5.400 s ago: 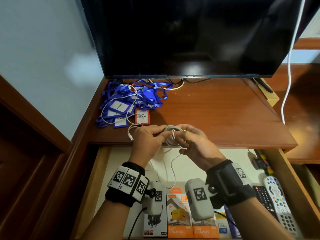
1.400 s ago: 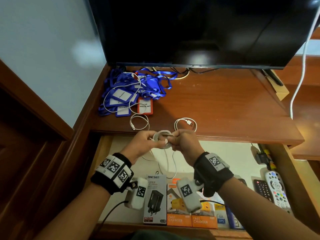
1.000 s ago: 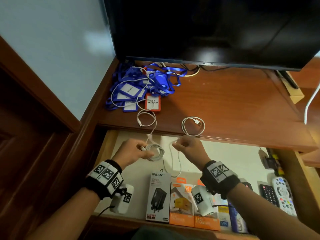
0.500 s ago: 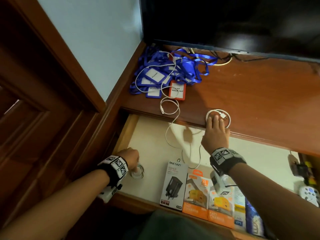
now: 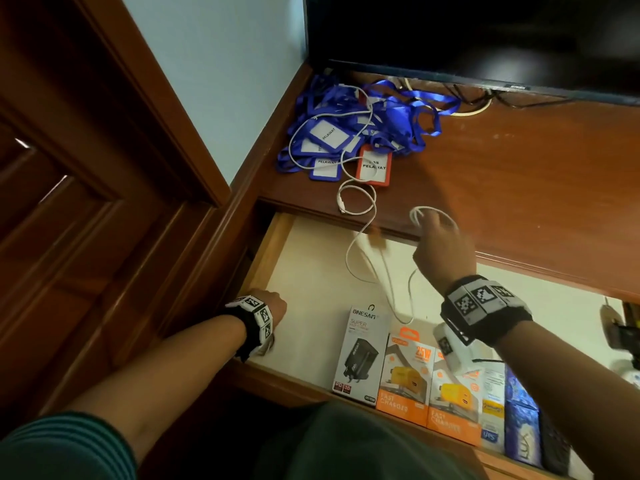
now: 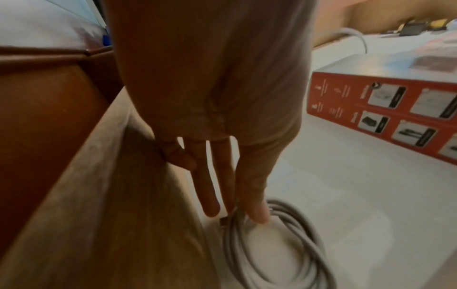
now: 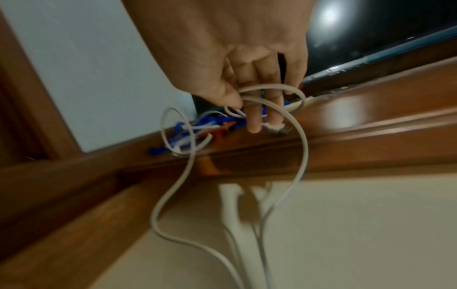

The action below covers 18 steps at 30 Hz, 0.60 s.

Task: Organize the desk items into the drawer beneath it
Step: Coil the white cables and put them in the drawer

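Observation:
My left hand (image 5: 273, 304) is down in the near left corner of the open drawer (image 5: 266, 251). In the left wrist view its straight fingers (image 6: 210, 195) touch a coiled white cable (image 6: 284, 254) lying on the drawer floor. My right hand (image 5: 438, 240) is at the desk's front edge and pinches a loop of a second white cable (image 5: 415, 216). The right wrist view shows thumb and fingers (image 7: 254, 117) curled through that cable (image 7: 300, 140), whose length hangs into the drawer. A third white cable (image 5: 358, 199) lies on the desk (image 5: 519, 185) and trails over the edge.
Blue lanyards with badge holders (image 5: 363, 133) are heaped at the desk's back left, under the black screen (image 5: 485, 29). Charger boxes (image 5: 360, 355) line the drawer's front, with several more boxes to their right. A wooden wall panel stands left of the drawer.
After winding a cable with both hands, my left hand carried the coil down into the drawer corner. My right hand reached to the desk edge and now lifts the cable loop there.

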Each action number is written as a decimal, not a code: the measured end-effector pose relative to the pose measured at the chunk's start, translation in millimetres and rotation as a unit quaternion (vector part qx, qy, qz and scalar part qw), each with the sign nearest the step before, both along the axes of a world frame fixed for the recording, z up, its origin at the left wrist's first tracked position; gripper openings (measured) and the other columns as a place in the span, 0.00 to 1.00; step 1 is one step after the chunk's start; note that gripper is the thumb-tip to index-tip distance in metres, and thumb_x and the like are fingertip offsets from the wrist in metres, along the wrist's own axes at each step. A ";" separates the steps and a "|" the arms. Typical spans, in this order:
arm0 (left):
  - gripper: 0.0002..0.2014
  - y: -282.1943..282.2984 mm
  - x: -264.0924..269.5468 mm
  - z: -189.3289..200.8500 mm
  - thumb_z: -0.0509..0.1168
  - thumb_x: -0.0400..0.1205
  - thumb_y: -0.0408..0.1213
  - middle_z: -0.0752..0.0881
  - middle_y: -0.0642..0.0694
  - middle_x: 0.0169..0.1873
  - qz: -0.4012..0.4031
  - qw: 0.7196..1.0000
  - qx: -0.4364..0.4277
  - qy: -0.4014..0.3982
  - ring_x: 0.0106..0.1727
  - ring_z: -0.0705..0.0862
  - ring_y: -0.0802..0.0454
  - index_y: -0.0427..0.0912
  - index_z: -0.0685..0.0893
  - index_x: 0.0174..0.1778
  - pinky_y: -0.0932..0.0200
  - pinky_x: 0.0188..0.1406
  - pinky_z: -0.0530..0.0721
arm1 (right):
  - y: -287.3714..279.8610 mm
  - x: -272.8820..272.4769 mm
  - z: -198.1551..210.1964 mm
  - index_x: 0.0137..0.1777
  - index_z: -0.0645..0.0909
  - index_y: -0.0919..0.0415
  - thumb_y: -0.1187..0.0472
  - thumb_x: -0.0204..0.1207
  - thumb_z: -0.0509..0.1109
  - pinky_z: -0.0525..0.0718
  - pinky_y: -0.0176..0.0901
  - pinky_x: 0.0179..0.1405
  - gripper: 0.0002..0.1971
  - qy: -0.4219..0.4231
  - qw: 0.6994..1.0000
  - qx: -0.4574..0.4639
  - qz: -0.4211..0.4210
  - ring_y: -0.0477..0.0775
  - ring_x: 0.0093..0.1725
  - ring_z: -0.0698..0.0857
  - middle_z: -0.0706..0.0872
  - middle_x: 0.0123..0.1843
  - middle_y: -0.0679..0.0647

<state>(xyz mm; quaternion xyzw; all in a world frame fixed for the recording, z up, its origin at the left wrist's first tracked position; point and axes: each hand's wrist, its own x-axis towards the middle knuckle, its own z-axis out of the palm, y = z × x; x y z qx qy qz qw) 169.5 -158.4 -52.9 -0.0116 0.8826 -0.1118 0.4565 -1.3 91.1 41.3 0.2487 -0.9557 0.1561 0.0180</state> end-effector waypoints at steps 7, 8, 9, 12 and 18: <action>0.16 5.4 2.1 -14.6 0.71 0.75 0.36 0.80 0.46 0.64 0.004 0.999 0.026 -0.046 0.68 0.76 0.38 0.54 0.85 0.59 0.42 0.66 0.77 | -36.3 14.0 39.8 0.47 0.73 0.61 0.63 0.80 0.62 0.82 0.59 0.35 0.02 -0.084 0.983 -0.110 0.119 0.65 0.35 0.81 0.84 0.36 0.60; 0.16 4.7 4.7 -17.4 0.75 0.71 0.38 0.82 0.47 0.61 0.012 0.998 0.019 -0.057 0.65 0.78 0.39 0.54 0.86 0.54 0.38 0.62 0.80 | -38.7 15.2 44.4 0.46 0.73 0.60 0.62 0.80 0.63 0.81 0.57 0.35 0.03 -0.103 0.979 -0.117 0.131 0.64 0.36 0.81 0.84 0.36 0.59; 0.15 1.1 6.1 -23.0 0.77 0.68 0.39 0.84 0.48 0.57 0.019 0.998 0.017 -0.064 0.61 0.81 0.40 0.53 0.87 0.50 0.37 0.57 0.83 | -40.5 16.8 48.6 0.45 0.74 0.59 0.61 0.80 0.64 0.79 0.54 0.35 0.04 -0.120 0.976 -0.119 0.141 0.62 0.37 0.82 0.83 0.36 0.57; 0.11 -8.1 9.2 -30.2 0.78 0.66 0.41 0.89 0.48 0.47 0.024 0.996 0.013 -0.087 0.44 0.88 0.45 0.48 0.90 0.43 0.43 0.47 0.89 | -43.4 21.4 58.5 0.45 0.77 0.60 0.60 0.79 0.67 0.79 0.50 0.38 0.05 -0.147 0.968 -0.101 0.176 0.58 0.40 0.82 0.84 0.39 0.56; 0.18 7.3 -2.3 31.4 0.70 0.79 0.46 0.81 0.48 0.67 0.115 0.984 0.132 0.014 0.65 0.80 0.47 0.48 0.84 0.65 0.52 0.64 0.80 | -37.3 27.1 91.6 0.41 0.77 0.62 0.60 0.78 0.70 0.75 0.41 0.36 0.08 -0.198 0.955 -0.096 0.200 0.48 0.35 0.77 0.80 0.35 0.49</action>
